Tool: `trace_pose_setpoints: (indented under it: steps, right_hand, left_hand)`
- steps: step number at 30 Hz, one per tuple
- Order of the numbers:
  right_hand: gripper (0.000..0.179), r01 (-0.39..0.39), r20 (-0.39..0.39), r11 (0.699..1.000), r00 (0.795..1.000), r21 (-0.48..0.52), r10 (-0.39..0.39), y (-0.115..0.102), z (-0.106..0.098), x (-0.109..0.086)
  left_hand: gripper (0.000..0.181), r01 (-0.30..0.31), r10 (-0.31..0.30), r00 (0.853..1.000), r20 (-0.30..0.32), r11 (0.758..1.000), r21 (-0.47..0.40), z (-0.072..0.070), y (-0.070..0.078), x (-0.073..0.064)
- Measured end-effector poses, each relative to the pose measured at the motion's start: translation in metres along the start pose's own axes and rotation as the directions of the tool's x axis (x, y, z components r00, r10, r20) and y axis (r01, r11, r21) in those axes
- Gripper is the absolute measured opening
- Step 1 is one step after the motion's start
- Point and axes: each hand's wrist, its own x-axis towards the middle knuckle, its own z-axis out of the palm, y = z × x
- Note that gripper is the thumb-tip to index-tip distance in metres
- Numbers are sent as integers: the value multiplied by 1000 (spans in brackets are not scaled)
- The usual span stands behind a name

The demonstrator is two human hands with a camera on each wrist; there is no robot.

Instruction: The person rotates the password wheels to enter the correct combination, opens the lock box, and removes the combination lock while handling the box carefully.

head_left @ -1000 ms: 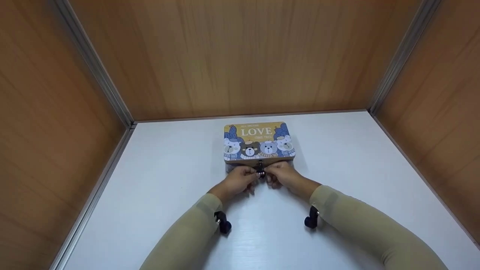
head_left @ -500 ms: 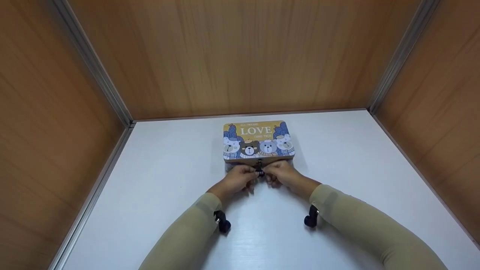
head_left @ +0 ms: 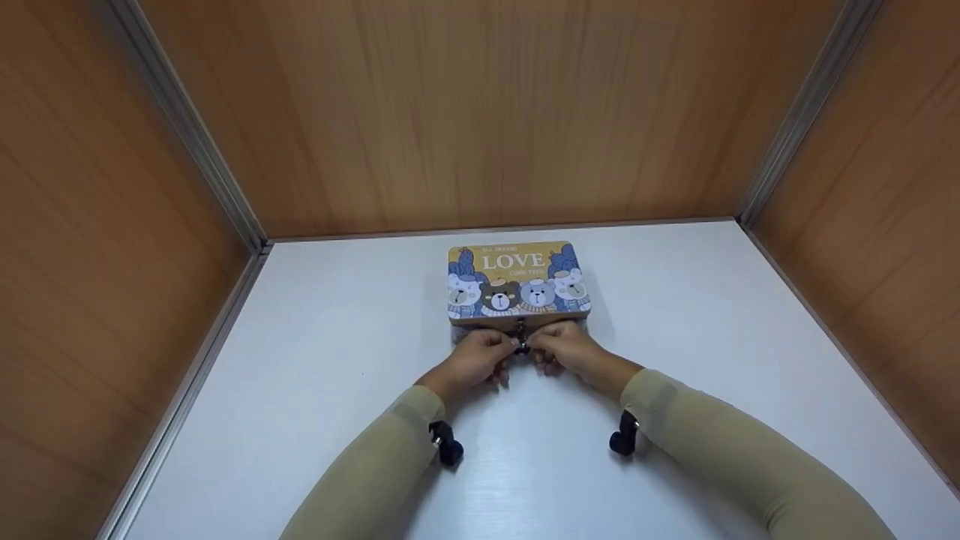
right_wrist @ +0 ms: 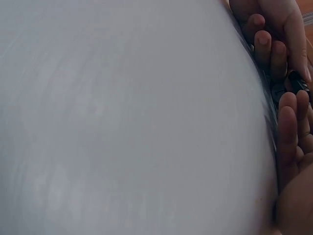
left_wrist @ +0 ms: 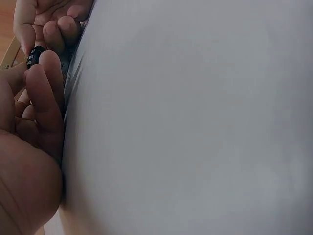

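Note:
A small black combination padlock (head_left: pixel 523 347) hangs at the front clasp of a tin box (head_left: pixel 517 281). The lid carries cartoon bears and the word LOVE, and it is closed. From the left side, my left hand (head_left: pixel 472 358) pinches the padlock between thumb and fingertips. My right hand (head_left: pixel 571 351) holds its other side the same way. In the left wrist view the padlock (left_wrist: pixel 34 56) shows pale number wheels between the two hands. Part of the padlock (right_wrist: pixel 297 82) also appears in the right wrist view. Fingers hide much of the box's front face.
The box stands on a white tabletop (head_left: pixel 360 315), towards its back edge. Wooden panels (head_left: pixel 480 112) rise behind and on both sides, with metal strips (head_left: pixel 187 112) along the corners. Both forearms wear tan sleeves, each with a small black device near the wrist.
Both hands stay at the padlock and the box keeps its place. The padlock's visible face looks slightly different, as if turned a little between the fingers.

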Motion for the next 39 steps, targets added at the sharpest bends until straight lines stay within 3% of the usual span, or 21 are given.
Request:
trace_pose_setpoints:
  steps: [10,20,33,39]
  right_hand:
    - [19,13,-17,1000,1000,-23,-14,4,0,3]
    - [12,49,-10,998,999,-36,-49,7,3,5]
    - [26,5,-12,1000,1000,2,-5,1,4,2]
    - [16,12,-16,1000,1000,-16,-13,3,4,3]
  left_hand:
    - [30,-8,9,1000,-13,998,57,3,1,1]
    - [27,13,-12,999,-30,1000,24,4,1,0]
    - [28,-13,13,999,-32,1000,16,3,2,-1]
    - [27,-15,15,1000,-17,1000,5,2,1,-1]
